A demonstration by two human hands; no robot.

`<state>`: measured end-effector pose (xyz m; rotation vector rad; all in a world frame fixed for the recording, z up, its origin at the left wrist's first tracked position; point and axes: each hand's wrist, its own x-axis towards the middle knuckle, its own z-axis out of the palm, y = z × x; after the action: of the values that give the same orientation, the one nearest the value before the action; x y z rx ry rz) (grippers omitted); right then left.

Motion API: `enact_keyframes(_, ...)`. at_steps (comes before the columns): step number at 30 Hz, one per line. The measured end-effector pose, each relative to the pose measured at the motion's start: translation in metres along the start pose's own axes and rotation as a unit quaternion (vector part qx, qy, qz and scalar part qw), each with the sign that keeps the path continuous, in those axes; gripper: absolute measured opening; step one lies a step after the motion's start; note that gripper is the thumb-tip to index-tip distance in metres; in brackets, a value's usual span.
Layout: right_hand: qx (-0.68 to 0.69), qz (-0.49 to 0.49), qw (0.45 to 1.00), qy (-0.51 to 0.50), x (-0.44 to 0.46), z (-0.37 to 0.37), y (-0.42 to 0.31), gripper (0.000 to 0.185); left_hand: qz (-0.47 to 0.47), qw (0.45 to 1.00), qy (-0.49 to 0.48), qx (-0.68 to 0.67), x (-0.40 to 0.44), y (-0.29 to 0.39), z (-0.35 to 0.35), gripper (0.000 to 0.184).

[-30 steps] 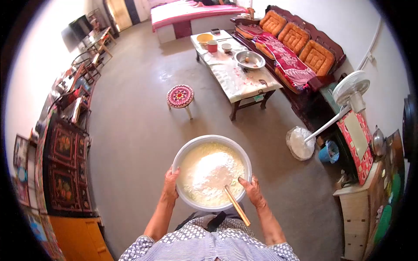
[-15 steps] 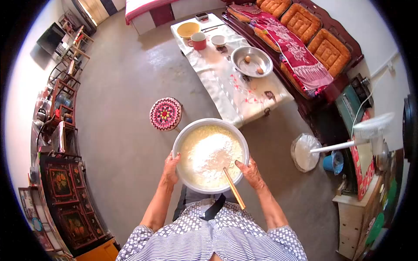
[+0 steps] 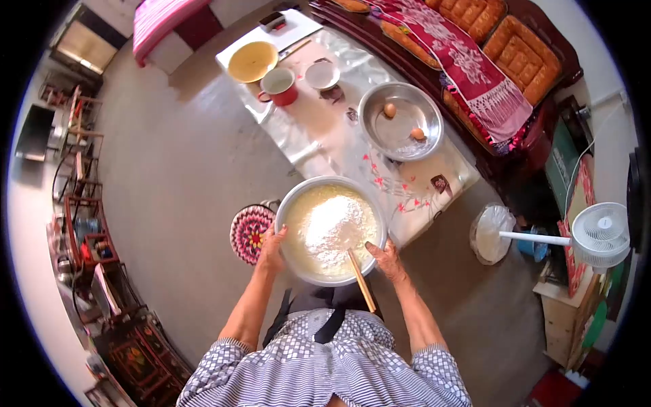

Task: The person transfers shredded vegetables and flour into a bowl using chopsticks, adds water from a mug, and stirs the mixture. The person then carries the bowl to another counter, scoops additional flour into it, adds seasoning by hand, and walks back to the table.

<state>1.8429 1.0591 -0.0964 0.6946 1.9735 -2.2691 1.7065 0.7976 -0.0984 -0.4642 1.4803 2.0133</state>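
Note:
Both hands carry a wide pale basin in front of my body. My left hand grips its left rim. On the right rim, my right hand is closed with the thumb over the edge, near the chopsticks. White flour lies heaped on a yellowish wet mixture inside. The chopsticks lean on the near rim, their lower ends in the flour. The basin's far side overlaps the near edge of the table in view; I cannot tell the gap between them.
A metal bowl with two eggs stands on the table. Behind are a red mug, a white bowl and a yellow bowl. A stool is left of the basin; a white fan stands right.
I have moved forward with the basin, so the table, metal bowl and stool appear closer. Both hands keep the same grip on the rim.

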Motion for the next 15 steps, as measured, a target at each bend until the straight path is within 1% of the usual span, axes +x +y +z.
enact_keyframes(1, -0.013, 0.01, 1.0, 0.013, 0.017, 0.003, -0.011, 0.048, -0.006, 1.0, -0.014, 0.001, 0.022, 0.011, 0.005, 0.034)
enact_keyframes(2, -0.014, -0.003, 1.0, 0.026, 0.035, 0.002, 0.008, 0.047, -0.011, 1.0, -0.023, 0.0, 0.036, 0.022, 0.007, 0.034)
enact_keyframes(4, -0.043, -0.005, 0.999, 0.029, 0.08, 0.003, 0.013, 0.049, -0.021, 0.999, -0.034, -0.004, 0.078, 0.038, 0.013, 0.033)
enact_keyframes(5, -0.036, 0.002, 0.999, 0.029, 0.106, 0.0, 0.014, 0.05, -0.027, 1.0, -0.004, -0.003, 0.101, 0.04, 0.013, 0.033)
enact_keyframes(7, -0.011, 0.03, 0.999, 0.036, 0.139, 0.004, 0.013, 0.052, -0.005, 0.999, -0.024, 0.043, 0.149, 0.043, 0.004, 0.035)
enact_keyframes(8, -0.012, 0.022, 0.999, 0.048, 0.157, 0.006, 0.011, 0.053, 0.007, 0.997, -0.035, 0.062, 0.17, 0.043, -0.001, 0.036)
enact_keyframes(9, -0.017, 0.016, 0.998, 0.057, 0.166, 0.004, 0.011, 0.054, -0.005, 0.996, -0.026, 0.091, 0.176, 0.048, 0.01, 0.037)
enact_keyframes(10, -0.022, 0.012, 0.998, 0.065, 0.182, 0.005, 0.01, 0.055, -0.022, 0.996, -0.022, 0.082, 0.194, 0.057, 0.017, 0.036)
enact_keyframes(11, -0.013, 0.064, 0.996, 0.058, 0.195, 0.004, 0.019, 0.056, -0.038, 0.997, -0.015, 0.071, 0.21, 0.062, 0.022, 0.035)
enact_keyframes(12, -0.004, 0.071, 0.996, 0.062, 0.21, 0.004, 0.028, 0.057, -0.053, 0.997, -0.007, 0.062, 0.229, 0.066, 0.022, 0.034)
enact_keyframes(14, 0.017, 0.079, 0.994, 0.077, 0.235, 0.007, 0.043, 0.057, -0.042, 0.994, -0.032, 0.1, 0.268, 0.064, 0.008, 0.036)
enact_keyframes(15, 0.007, 0.103, 0.992, 0.07, 0.245, 0.007, 0.04, 0.057, -0.042, 0.992, -0.043, 0.115, 0.282, 0.068, 0.011, 0.038)
